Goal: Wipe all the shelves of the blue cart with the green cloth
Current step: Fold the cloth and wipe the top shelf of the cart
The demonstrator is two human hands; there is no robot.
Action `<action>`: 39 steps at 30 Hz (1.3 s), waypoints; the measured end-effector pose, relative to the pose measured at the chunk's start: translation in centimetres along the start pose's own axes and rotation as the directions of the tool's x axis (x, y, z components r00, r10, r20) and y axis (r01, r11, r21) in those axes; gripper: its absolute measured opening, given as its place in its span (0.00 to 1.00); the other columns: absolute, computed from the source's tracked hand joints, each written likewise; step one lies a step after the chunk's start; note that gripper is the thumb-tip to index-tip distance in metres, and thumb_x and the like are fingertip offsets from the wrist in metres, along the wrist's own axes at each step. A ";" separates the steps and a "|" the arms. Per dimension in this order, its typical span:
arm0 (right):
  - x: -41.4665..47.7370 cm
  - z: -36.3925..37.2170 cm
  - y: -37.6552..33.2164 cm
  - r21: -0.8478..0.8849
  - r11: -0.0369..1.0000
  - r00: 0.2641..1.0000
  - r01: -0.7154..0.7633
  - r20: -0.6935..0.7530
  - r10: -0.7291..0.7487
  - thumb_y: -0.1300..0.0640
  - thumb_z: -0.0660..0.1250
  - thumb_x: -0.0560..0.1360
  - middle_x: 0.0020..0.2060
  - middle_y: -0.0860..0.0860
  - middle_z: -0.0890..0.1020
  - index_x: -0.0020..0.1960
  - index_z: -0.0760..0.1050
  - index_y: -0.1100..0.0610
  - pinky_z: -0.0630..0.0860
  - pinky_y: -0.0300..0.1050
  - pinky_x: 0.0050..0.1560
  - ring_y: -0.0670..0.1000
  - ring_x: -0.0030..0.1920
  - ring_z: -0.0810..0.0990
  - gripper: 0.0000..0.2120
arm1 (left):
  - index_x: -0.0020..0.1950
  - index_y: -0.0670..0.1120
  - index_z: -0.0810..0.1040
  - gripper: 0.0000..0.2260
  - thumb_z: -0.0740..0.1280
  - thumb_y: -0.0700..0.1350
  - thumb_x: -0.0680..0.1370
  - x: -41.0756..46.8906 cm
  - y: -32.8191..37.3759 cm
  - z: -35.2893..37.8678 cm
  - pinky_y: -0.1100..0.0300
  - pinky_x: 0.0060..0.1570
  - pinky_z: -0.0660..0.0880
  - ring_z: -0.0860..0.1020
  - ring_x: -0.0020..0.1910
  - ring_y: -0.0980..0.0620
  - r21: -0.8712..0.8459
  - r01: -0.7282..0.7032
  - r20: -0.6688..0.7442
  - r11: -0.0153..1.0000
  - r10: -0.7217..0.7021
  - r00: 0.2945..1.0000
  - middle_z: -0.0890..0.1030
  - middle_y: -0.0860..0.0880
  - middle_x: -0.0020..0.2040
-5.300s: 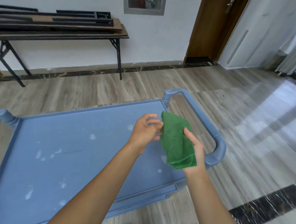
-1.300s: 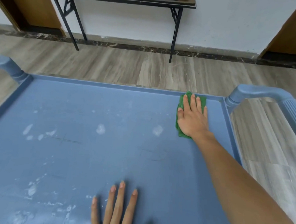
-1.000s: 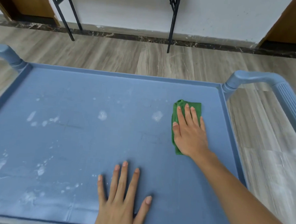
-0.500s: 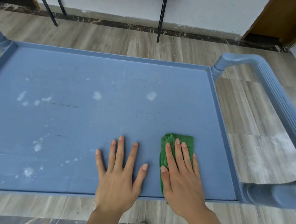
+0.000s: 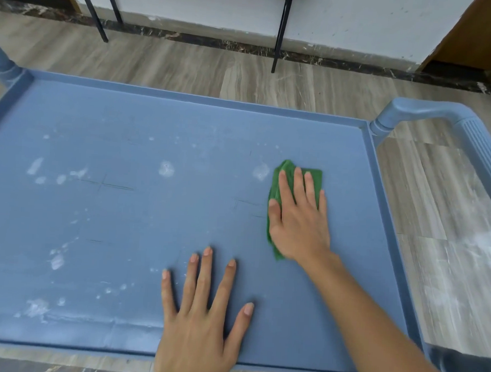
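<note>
I see my right hand (image 5: 299, 222) pressing flat, fingers together, on the folded green cloth (image 5: 285, 171) on the blue plastic cart's top shelf (image 5: 156, 124). My left hand (image 5: 200, 320) rests beside it, nearer me, fingers spread, holding nothing. White smudges (image 5: 165, 169) lie left of both.

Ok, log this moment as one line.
step: wiping top shelf | right hand: flat on green cloth | left hand: flat, bracing | white smudges: remain
</note>
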State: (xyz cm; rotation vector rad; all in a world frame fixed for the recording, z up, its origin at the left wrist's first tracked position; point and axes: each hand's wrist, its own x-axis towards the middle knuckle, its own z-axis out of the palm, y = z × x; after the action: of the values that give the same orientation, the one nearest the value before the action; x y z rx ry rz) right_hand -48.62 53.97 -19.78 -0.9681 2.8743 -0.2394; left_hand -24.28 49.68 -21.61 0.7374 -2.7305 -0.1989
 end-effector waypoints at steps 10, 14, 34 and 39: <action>15.9 -0.9 -0.5 0.062 0.995 0.996 -0.084 0.015 0.083 0.43 0.43 0.80 0.81 0.51 0.43 0.80 0.44 0.47 0.42 0.63 0.77 0.53 0.80 0.40 0.30 | 0.76 0.50 0.72 0.29 0.59 0.64 0.80 0.3 0.1 0.6 0.27 0.69 0.62 0.66 0.77 0.40 0.038 0.005 -0.019 0.999 -0.004 1.000 0.67 0.42 0.79; 16.3 -1.1 -0.3 0.065 0.994 0.996 -0.084 0.014 0.083 0.43 0.43 0.80 0.81 0.51 0.43 0.80 0.44 0.47 0.42 0.63 0.77 0.53 0.80 0.40 0.29 | 0.77 0.49 0.71 0.29 0.58 0.64 0.80 0.5 0.3 0.6 0.27 0.70 0.61 0.65 0.78 0.40 0.015 -0.004 -0.016 1.000 0.004 1.000 0.66 0.42 0.79; -15.7 0.2 -0.3 -0.045 0.989 0.990 0.139 -0.003 -0.139 0.47 0.48 0.82 0.81 0.54 0.48 0.81 0.48 0.53 0.53 0.63 0.76 0.54 0.80 0.45 0.29 | 0.80 0.47 0.65 0.29 0.48 0.63 0.85 0.7 0.8 -1.2 0.28 0.74 0.53 0.56 0.81 0.41 -0.033 0.036 0.176 0.999 -0.030 0.984 0.60 0.41 0.82; -17.5 -0.5 -0.7 -0.051 0.990 0.991 0.132 0.024 -0.131 0.47 0.48 0.82 0.81 0.54 0.47 0.81 0.48 0.53 0.55 0.63 0.76 0.54 0.80 0.45 0.29 | 0.80 0.48 0.65 0.29 0.48 0.62 0.84 0.9 0.7 -1.7 0.27 0.74 0.52 0.54 0.82 0.40 -0.053 0.056 0.197 0.997 -0.044 0.979 0.59 0.42 0.82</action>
State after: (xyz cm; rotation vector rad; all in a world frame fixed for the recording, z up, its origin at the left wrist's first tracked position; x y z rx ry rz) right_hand -34.38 64.15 -18.44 -1.1643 2.8146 -0.1641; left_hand -24.79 49.80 -19.65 0.8104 -2.8780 -0.3806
